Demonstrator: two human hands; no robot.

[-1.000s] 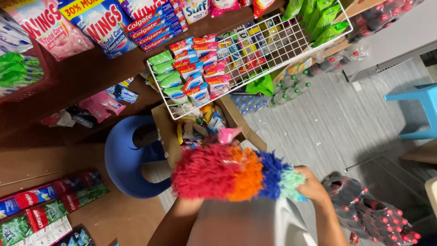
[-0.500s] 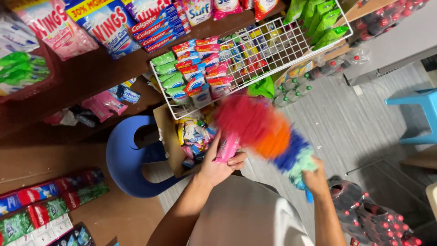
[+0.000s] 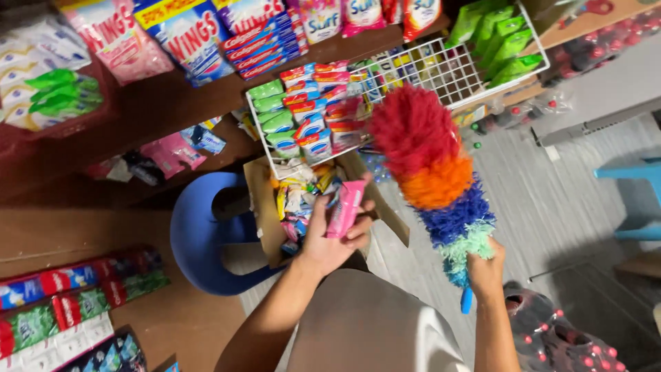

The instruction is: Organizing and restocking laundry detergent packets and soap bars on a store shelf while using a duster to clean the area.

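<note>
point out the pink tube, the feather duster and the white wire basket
pink tube [image 3: 345, 205], head view, middle of the tube in the left hand
feather duster [image 3: 435, 180], head view, orange band of the fluff
white wire basket [image 3: 451, 69], head view, bare wire floor

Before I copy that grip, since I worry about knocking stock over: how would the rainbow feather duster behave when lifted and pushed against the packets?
The duster is probably light for its bulk: the right hand holds it up by the thin blue handle alone. Its fluffy head looks soft, so it would likely flatten against the wire basket rather than shove packets. Being long and top-heavy, it may wobble.
</note>
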